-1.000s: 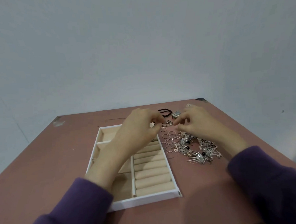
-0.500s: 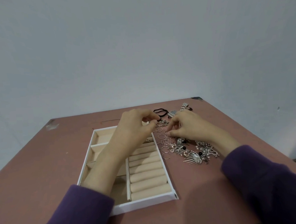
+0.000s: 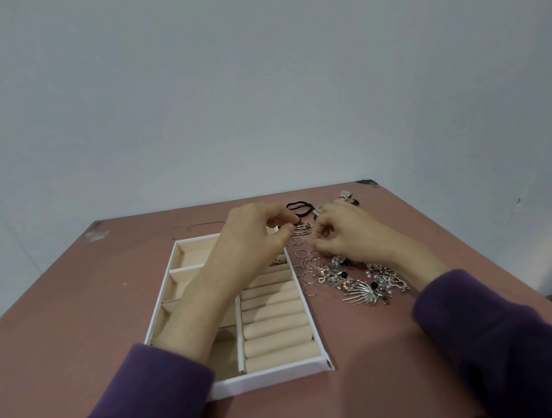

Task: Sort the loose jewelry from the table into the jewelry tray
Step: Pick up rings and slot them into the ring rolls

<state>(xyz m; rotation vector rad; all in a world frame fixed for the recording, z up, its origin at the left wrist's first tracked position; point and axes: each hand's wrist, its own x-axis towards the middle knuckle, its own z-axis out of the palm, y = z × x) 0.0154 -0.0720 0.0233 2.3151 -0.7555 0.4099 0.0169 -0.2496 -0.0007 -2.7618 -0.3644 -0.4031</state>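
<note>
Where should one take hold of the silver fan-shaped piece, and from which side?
Pinch the silver fan-shaped piece across its spines, close to where they join. It lies flat at the near edge of the jewelry pile, spines pointing away from it, so probably come from above on the near side.
</note>
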